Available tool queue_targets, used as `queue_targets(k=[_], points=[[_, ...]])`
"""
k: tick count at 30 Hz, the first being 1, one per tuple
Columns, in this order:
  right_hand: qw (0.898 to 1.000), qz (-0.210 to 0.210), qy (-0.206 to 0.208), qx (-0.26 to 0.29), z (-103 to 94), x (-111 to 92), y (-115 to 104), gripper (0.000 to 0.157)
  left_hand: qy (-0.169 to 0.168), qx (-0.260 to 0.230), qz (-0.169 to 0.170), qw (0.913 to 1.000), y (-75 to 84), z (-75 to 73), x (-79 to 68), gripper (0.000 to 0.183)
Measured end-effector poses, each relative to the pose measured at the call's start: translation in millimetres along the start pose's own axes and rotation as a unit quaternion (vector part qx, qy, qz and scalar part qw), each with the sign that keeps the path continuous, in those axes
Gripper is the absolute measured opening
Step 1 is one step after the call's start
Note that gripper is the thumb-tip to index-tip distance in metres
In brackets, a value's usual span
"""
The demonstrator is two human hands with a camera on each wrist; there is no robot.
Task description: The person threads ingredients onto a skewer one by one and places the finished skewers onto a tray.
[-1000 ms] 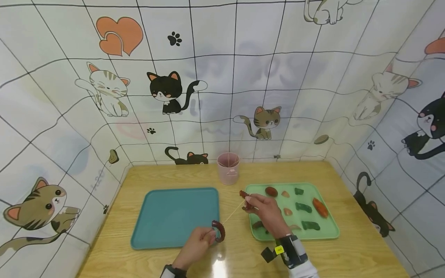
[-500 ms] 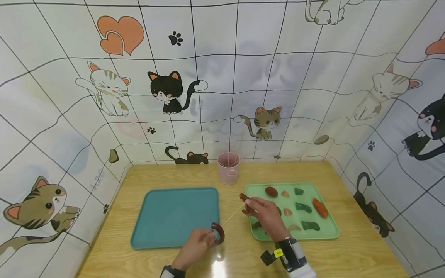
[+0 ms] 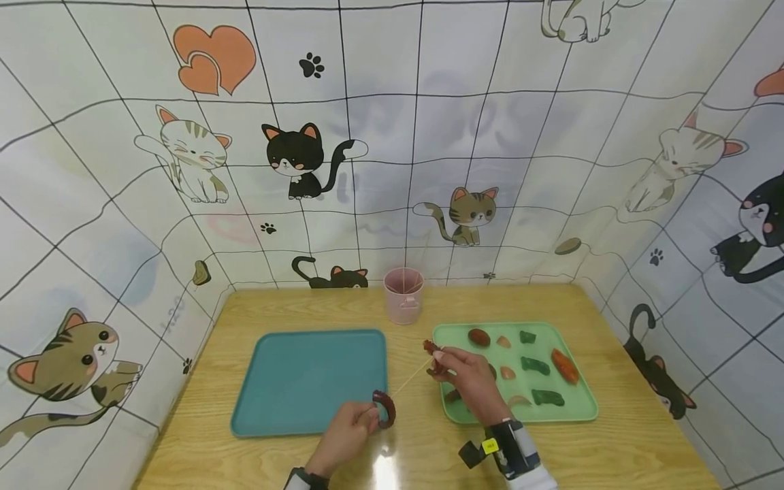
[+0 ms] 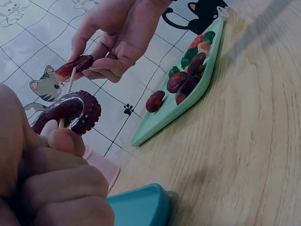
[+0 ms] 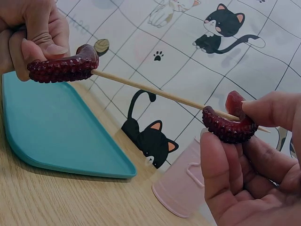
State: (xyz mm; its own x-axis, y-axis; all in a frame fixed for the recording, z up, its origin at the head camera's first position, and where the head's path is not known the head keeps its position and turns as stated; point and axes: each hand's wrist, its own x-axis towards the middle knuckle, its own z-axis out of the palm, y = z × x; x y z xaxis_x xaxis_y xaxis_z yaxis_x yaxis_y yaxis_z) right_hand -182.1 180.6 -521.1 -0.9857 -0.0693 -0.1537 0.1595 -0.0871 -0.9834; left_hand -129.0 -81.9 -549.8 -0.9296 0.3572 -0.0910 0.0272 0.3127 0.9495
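Note:
My left hand (image 3: pixel 346 430) pinches a wooden skewer (image 5: pixel 146 88) near one end, its fingers against a dark red, curved octopus tentacle piece (image 4: pixel 88 111) threaded on it. Toward the skewer's other end, my right hand (image 3: pixel 470 378) pinches a second tentacle piece (image 5: pixel 230 127) between thumb and fingers. The skewer passes through this piece, and its pointed tip shows just beyond in the right wrist view. A stretch of bare stick separates the two pieces. Both hands are above the table, the left by the teal tray's near right corner, the right over the green tray's left edge.
The teal tray (image 3: pixel 312 381) lies at left on the wooden table (image 3: pixel 490 456). At right, the green tray (image 3: pixel 578 401) bears several brown, green and orange food pieces. A pink bucket (image 3: pixel 403 309) with thin sticks stands at the back, before the cat-print curtain (image 3: pixel 380 122).
My right hand has shifted very slightly around the second tentacle piece since a second ago. My left hand and the skewer stay almost still.

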Motion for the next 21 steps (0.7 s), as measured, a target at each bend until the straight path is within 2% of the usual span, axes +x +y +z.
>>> queue_targets(k=[7,11,16,21], points=[[1.0,0.002,0.019,-0.015,2.5,-0.6,-1.2,0.025,0.03,0.012,0.007,0.9994,-3.3,3.6,0.6,0.04],[0.999,0.008,0.034,-0.008,5.3,-1.4,-1.9,0.029,0.044,0.01,0.01,0.9989,-3.9,5.3,0.7,0.04],[0.999,0.008,0.036,-0.018,5.3,-1.8,0.0,0.03,0.045,0.007,0.009,0.9989,-4.1,5.3,1.3,0.039],[0.999,-0.001,0.026,-0.021,4.6,-2.1,0.2,0.027,0.027,0.003,0.005,0.9996,-4.1,3.3,0.8,0.041]])
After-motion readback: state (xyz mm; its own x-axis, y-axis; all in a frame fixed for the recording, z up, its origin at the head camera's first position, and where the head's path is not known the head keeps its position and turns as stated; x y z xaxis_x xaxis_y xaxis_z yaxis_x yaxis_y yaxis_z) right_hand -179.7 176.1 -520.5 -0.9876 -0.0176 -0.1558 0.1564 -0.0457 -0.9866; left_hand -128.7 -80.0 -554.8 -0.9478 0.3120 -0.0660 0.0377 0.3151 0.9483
